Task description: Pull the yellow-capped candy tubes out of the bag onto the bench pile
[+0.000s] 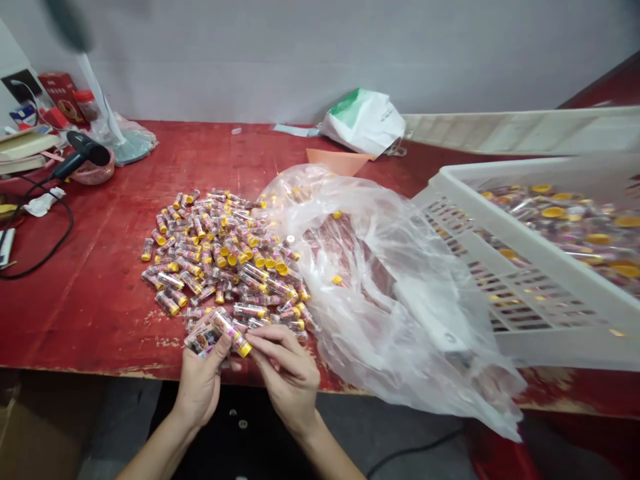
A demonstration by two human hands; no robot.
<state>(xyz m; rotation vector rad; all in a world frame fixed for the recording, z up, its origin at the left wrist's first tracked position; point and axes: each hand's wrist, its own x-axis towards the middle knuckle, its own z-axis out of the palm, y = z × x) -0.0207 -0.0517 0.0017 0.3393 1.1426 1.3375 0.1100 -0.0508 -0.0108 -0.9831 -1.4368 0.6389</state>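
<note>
- Left hand (200, 390): grip clamped on a tube (231, 330) and cards (201, 340), at the near edge of the pile (220, 257); the thumb on top probably steadies them, the tube's cap end facing the other hand.
- Right hand (293, 377): fingertips at the cap; I cannot tell whether this grip pinches or merely touches.
- Bag (380, 353): right of the pile, crumpled and hanging over the worktop (95, 293) edge, likely cramping that side.
- Crate (565, 343): farther right of the pile, its wall a barrier to low reaches.
- Roomiest: bare worktop left of the pile.
</note>
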